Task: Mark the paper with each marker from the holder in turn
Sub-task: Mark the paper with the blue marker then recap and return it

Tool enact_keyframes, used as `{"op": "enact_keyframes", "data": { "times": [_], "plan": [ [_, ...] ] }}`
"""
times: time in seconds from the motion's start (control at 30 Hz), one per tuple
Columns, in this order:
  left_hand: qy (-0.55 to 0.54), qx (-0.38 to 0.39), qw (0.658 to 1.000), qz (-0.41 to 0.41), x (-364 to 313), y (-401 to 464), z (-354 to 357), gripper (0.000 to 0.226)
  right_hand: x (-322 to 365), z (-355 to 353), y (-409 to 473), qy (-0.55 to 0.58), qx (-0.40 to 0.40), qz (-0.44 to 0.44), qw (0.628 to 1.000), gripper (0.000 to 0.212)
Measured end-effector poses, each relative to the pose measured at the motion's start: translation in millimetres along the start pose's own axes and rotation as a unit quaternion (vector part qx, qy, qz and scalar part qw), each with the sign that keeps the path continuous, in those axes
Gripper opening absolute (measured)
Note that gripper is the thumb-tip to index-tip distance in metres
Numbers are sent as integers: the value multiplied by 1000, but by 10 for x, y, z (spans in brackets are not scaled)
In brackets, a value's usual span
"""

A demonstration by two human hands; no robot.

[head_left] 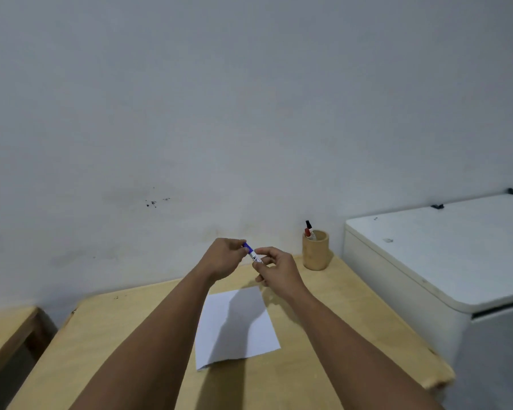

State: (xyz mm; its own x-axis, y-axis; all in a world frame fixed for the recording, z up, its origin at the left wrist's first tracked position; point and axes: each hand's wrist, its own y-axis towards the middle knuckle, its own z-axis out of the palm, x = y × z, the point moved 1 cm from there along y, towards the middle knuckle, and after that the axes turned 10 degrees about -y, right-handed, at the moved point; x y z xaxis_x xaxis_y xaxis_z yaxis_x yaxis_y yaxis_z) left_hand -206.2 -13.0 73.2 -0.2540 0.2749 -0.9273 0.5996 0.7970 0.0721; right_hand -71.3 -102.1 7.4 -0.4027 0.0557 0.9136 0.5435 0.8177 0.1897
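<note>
Both hands hold one blue marker (pixel 253 254) in the air above the far end of the table. My left hand (pixel 226 255) pinches its blue cap end. My right hand (pixel 274 267) grips the white barrel. Below them a white sheet of paper (pixel 234 327) lies flat on the wooden table (pixel 107 335), partly under my arms' shadow; I see no marks on it. The round wooden holder (pixel 315 250) stands at the table's far right corner with a black-capped marker (pixel 308 225) and a red-capped marker (pixel 308 232) sticking out.
A white chest-like appliance (pixel 444 255) stands right of the table, close to its edge. A grey wall (pixel 249 113) runs behind the table. A second wooden surface (pixel 3 329) is at the lower left, across a narrow gap.
</note>
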Motion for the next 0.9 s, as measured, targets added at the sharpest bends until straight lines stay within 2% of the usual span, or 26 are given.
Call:
{"op": "enact_keyframes", "data": {
  "times": [0.07,0.17,0.3,0.43,0.63,0.7,0.77,0.83,0.9],
  "plan": [
    [6,-15,999,30,-135,179,193,47,29,-299,200,-32,-42,-11,999,20],
    [-9,-33,998,47,-224,414,531,54,66,-777,520,-75,-132,-14,988,20],
    [38,11,998,46,-147,708,1030,65,41,-1324,904,-68,-218,-10,974,17],
    [66,27,997,31,105,1017,1448,82,-158,-1559,1218,-93,-227,-14,969,17],
    [8,38,999,6,403,1406,1877,104,-632,-1512,1526,-106,-190,13,976,19],
    [-15,35,999,9,473,1471,1955,95,-772,-1436,1573,-119,-162,24,979,22],
    [-31,31,999,12,539,1489,2016,72,-878,-1349,1566,-145,-157,16,977,26],
    [-43,26,998,25,577,1472,2063,59,-948,-1285,1497,-180,-181,-4,967,32],
    [-46,22,998,36,589,1458,2086,50,-965,-1253,1412,-221,-225,-36,948,26]
  ]
}}
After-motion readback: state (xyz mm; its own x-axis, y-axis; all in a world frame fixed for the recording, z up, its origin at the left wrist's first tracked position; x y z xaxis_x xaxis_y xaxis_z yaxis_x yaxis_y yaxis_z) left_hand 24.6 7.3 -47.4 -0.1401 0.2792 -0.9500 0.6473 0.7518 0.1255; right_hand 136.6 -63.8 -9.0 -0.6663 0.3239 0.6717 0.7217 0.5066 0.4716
